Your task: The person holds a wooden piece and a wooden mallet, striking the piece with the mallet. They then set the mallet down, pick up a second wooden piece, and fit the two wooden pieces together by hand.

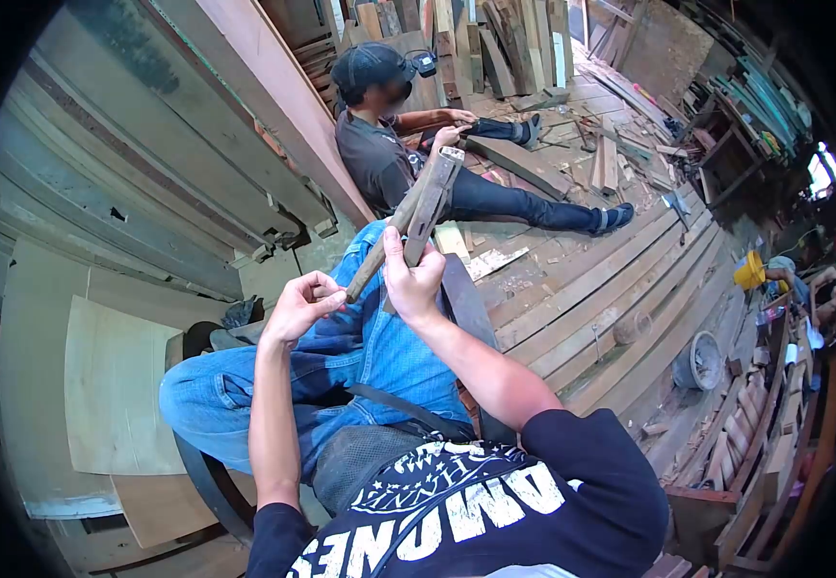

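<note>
My right hand [412,276] grips a dark, narrow wooden block [430,214] with a small slot in its side, thumb lying along it. A slimmer wooden stick [377,260] lies alongside; the two meet at a pale, worn upper end and spread apart lower down. Whether they are joined is not clear. At the stick's lower end, my left hand [304,306] is closed in a pinch, fingertips at the wood. Both hands are above my lap, over blue jeans [389,352].
Ahead, another person [384,159] sits on the floor, legs stretched out, hands at a wooden beam [519,166]. Long planks [620,308] cover the floor to the right, near a grey bucket [697,361] and a yellow bucket [749,271]. Boards [124,385] stand at left.
</note>
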Available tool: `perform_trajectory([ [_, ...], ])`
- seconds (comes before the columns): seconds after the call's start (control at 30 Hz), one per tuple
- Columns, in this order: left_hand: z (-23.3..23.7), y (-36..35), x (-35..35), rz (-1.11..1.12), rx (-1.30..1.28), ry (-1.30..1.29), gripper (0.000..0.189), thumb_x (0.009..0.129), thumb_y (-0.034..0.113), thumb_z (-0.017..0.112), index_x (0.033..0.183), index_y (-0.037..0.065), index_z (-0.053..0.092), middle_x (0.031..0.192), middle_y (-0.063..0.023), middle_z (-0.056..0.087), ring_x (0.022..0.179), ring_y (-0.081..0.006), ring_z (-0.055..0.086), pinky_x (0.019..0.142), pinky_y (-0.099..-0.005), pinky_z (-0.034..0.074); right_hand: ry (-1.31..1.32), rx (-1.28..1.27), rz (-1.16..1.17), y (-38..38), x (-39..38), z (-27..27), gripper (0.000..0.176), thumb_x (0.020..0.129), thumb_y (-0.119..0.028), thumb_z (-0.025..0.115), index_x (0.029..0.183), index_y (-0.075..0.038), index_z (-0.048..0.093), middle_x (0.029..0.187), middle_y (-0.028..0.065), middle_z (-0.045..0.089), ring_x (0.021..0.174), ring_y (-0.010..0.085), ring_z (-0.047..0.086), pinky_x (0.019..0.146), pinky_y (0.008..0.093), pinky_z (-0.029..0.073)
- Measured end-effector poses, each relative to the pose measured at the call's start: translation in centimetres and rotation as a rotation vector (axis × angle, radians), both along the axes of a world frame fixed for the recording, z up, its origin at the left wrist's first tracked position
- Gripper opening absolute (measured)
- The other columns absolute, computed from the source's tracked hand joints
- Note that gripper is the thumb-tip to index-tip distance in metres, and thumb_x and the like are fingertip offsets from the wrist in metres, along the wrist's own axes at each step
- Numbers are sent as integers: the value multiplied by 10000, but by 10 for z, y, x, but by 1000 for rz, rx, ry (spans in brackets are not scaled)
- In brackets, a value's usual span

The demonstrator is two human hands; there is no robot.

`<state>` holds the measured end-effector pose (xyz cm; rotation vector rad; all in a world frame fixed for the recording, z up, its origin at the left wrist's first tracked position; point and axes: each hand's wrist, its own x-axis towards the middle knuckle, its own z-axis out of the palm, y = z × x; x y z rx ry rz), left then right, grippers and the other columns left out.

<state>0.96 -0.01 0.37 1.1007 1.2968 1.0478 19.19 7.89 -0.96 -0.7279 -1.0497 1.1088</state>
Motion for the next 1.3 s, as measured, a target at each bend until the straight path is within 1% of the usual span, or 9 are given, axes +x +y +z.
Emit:
perform_trajectory([
  [0.27,-2,1,0,6,7,-10,186,894,127,797,963,68,635,921,-34,725,803,-103,689,656,-235,471,-6,-5,-4,0,1,2,204,998,-215,684,948,-18,674,624,-41,572,471,35,495,418,228,355],
  [0.33,-3,1,-1,-1,1,-2,191,894,145,799,956,65,638,959,-46,721,818,-114,691,665,-242,473,11,0,-6,0,1,3,201,998,-213,684,930,-25,666,626,-40,574,473,37,499,418,229,360],
  [0.47,-2,1,-1,-9,-2,2,197,894,159,800,951,60,639,1013,-63,716,837,-126,694,674,-247,475,18,-4,-8,0,1,4,196,998,-213,685,943,-25,670,636,-41,579,476,36,500,420,229,365],
  [0.67,0,0,0,-5,-7,-11,189,896,147,795,954,57,638,1012,-61,713,840,-123,692,674,-243,477,5,-1,2,-1,3,6,195,997,-214,686,980,-20,684,649,-42,583,480,32,493,425,229,356],
  [0.73,-1,1,0,-9,-7,-5,186,898,144,793,954,57,638,1010,-61,712,839,-123,691,674,-243,477,21,-55,12,-3,4,9,292,973,-265,717,831,-11,693,661,-29,625,609,50,516,548,280,418],
  [0.77,-1,1,0,-12,-6,1,183,900,141,790,955,56,637,1009,-60,712,837,-122,690,673,-243,477,22,-55,12,-3,4,10,292,973,-265,717,831,-11,693,661,-29,625,609,50,516,548,280,418],
  [0.87,-1,1,0,-20,-9,24,177,903,133,786,955,53,637,1007,-60,710,832,-120,688,672,-241,478,0,-29,-15,-3,3,9,286,974,-261,715,839,-9,697,665,-24,633,610,54,523,546,283,419],
  [0.93,-2,1,-1,-20,-6,23,175,904,130,784,955,51,637,1000,-58,709,828,-118,687,672,-240,477,-18,9,-32,0,1,6,241,992,-222,695,838,-43,645,591,-46,556,470,36,490,423,239,343],
  [1.3,0,0,0,-11,-2,17,170,906,134,783,948,56,638,910,-36,710,812,-103,681,669,-233,470,-3,-4,-22,-1,1,5,258,994,-235,694,822,-52,635,586,-43,555,465,38,490,417,239,339],
])
